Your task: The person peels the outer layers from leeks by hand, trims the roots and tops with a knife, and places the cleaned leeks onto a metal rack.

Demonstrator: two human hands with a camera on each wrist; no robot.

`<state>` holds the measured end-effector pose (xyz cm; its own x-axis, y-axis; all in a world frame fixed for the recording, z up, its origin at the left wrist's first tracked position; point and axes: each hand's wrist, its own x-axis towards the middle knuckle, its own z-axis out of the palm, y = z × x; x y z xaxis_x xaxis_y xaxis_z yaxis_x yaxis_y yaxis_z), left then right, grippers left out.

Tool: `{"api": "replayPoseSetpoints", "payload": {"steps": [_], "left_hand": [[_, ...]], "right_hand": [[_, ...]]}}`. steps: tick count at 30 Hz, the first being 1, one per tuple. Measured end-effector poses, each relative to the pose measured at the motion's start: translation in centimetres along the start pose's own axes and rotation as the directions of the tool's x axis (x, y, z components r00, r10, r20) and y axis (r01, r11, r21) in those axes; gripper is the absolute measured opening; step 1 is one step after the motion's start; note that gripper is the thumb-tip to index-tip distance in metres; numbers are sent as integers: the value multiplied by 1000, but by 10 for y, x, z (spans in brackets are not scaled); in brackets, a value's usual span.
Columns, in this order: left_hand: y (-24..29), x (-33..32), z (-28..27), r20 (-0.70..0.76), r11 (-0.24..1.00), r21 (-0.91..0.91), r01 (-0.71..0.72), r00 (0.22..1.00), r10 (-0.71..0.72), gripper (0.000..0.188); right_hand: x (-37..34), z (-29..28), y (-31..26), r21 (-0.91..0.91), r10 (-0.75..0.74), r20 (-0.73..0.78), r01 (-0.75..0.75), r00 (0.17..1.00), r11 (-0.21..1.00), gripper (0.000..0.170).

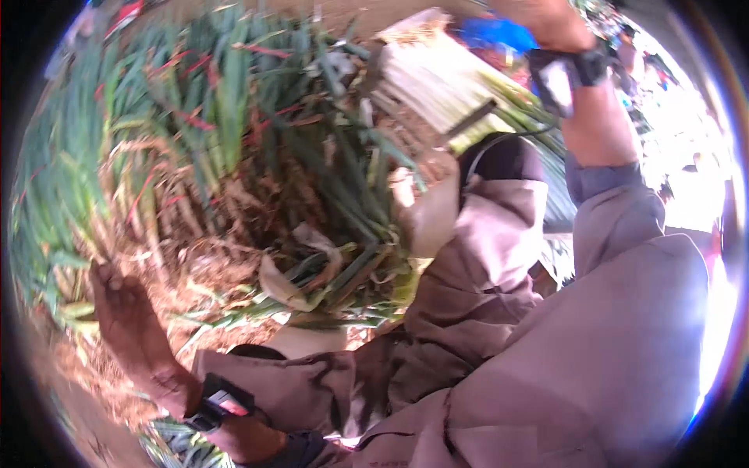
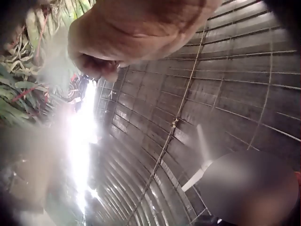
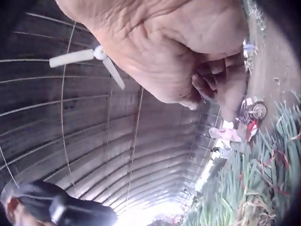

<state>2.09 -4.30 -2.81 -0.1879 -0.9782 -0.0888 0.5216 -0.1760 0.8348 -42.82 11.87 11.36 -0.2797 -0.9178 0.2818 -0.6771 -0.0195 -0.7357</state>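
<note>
Near the root ends of green leeks (image 1: 156, 101) at the far left, my left hand (image 1: 144, 331) is held low, its fingers side by side. In the left wrist view, the fingers of that hand (image 2: 146, 33) bend loosely, and nothing held is visible. My right hand (image 1: 550, 27) is raised at the top right, above a pile of pale-stemmed leeks (image 1: 445, 74), its fingertips cut off by the frame. The right wrist view shows this hand (image 3: 188, 56) with relaxed, partly bent fingers and no object in them. Red ties (image 1: 199, 121) run among the green leeks.
My bent legs (image 1: 484, 288) lie between the hands. A dark bar-like object (image 1: 472, 121) rests on the pale leeks, near a blue bag (image 1: 499, 35). Loose leaves (image 1: 343, 281) litter the ground. Overhead are a ribbed roof and a fan (image 3: 99, 52).
</note>
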Motion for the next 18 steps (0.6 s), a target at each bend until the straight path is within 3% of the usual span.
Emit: {"api": "replayPoseSetpoints", "payload": {"steps": [1,2,3,5,6,7,9,10,11,12,13,14,15,16,18], "left_hand": [[-2,12,-19,225,995,-67,80,972,-63,30],[-3,5,-1,237,993,-65,97,968,-79,29],[-5,4,10,220,995,-36,94,972,-84,29],[-15,11,22,229,993,-3,117,967,-113,29],[-21,9,26,159,994,7,113,981,-112,28],[-28,10,35,139,989,39,142,980,-146,28],[-37,16,45,138,979,94,183,971,-194,27],[-44,20,46,88,975,116,189,976,-200,27],[-49,24,46,32,971,139,192,980,-198,27],[-52,29,40,44,967,158,200,977,-209,27],[-55,35,33,66,961,162,223,969,-237,29],[-59,38,31,82,956,163,245,962,-261,31],[-63,32,42,50,955,178,235,968,-248,29],[-64,32,44,49,953,188,237,967,-250,29],[-68,31,47,21,939,232,253,964,-265,28]], "right_hand": [[-22,-25,-5,92,17,-112,-6,994,996,33],[-45,-47,-8,184,40,-224,2,974,983,31],[-68,-67,3,164,64,-245,-23,967,986,31],[-131,-94,53,-89,76,-240,-100,968,991,21],[-169,-102,84,-209,87,-235,-138,968,968,24],[-201,-77,100,-30,278,-239,-294,930,955,23],[-264,-29,129,339,629,-219,-546,746,766,25],[-298,-6,161,332,701,-75,-645,710,688,26],[-324,15,170,319,783,78,-760,617,567,31],[-378,60,235,321,549,66,-539,833,779,36],[-427,97,283,-176,594,44,-579,804,796,38],[-465,129,314,-42,694,76,-693,716,720,40],[-477,141,308,2,852,95,-856,515,517,46],[-533,179,361,-127,792,2,-785,611,606,51],[-541,195,359,-110,940,-223,-964,260,241,54]]}}
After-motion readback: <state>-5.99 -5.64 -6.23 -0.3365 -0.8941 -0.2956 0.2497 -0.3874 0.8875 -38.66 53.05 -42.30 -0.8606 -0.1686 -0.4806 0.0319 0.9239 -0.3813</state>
